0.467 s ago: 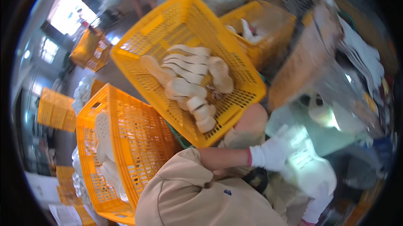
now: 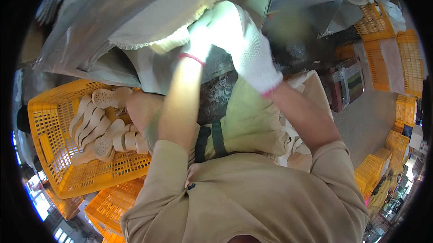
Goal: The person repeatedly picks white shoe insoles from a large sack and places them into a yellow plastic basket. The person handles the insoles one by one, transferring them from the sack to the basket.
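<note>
My left hand (image 2: pixel 201 40) and my right hand (image 2: pixel 255 55), both in white knit gloves with pink cuffs, are raised close together at the upper middle. Their fingers are curled in, meeting under a bright glare. Whatever they grip is washed out and hidden behind the gloves. Just left of them is a large pale piece with a frayed edge (image 2: pixel 169 22), partly under clear plastic. To my left, a yellow plastic crate (image 2: pixel 58 177) holds several cream shoe soles (image 2: pixel 90 125), some with round holes.
More yellow crates (image 2: pixel 115 202) stand at lower left and along the right side (image 2: pixel 376 62). A pale open box (image 2: pixel 315 94) with light pieces in it is by my right leg. Strapped, clear-wrapped material (image 2: pixel 348 83) lies on the floor beyond it.
My view has swung to the right, so the crate of soles now sits at the left. Both hands have come together under the light; the pale shoe sole they held no longer shows clearly.
</note>
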Available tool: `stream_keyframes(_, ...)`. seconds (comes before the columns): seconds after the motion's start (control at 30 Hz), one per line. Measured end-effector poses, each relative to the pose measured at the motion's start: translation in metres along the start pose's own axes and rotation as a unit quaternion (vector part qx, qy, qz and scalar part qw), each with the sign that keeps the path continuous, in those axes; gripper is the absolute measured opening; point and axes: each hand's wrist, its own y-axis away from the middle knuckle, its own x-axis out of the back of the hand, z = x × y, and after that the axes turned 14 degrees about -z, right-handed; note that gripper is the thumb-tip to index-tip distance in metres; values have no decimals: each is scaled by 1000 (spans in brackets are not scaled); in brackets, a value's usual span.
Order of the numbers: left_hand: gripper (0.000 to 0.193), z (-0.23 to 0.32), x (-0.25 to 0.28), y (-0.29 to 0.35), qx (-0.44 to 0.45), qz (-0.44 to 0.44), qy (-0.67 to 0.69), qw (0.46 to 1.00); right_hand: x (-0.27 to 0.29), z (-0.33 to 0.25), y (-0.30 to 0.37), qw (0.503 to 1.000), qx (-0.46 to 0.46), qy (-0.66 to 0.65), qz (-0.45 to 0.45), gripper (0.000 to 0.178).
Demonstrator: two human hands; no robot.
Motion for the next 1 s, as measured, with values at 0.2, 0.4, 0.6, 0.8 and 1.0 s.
stream_keyframes(0.2,63,10,32,78,20,-7,-413,910,-14,32,-73,989,-41,-91,-111,31)
stream_keyframes(0.4,49,-44,-33,39,-53,2,-709,703,47,-13,-1,981,-25,128,-145,68)
stream_keyframes(0.6,67,-26,-51,-8,-32,68,-503,861,23,19,-5,995,-38,11,94,96)
stream_keyframes(0.8,59,-3,5,48,12,90,-536,839,-11,58,-77,992,-111,62,-2,65)
stream_keyframes(1.0,34,-54,-13,26,-164,18,-604,780,37,-8,-39,975,60,97,-193,30)
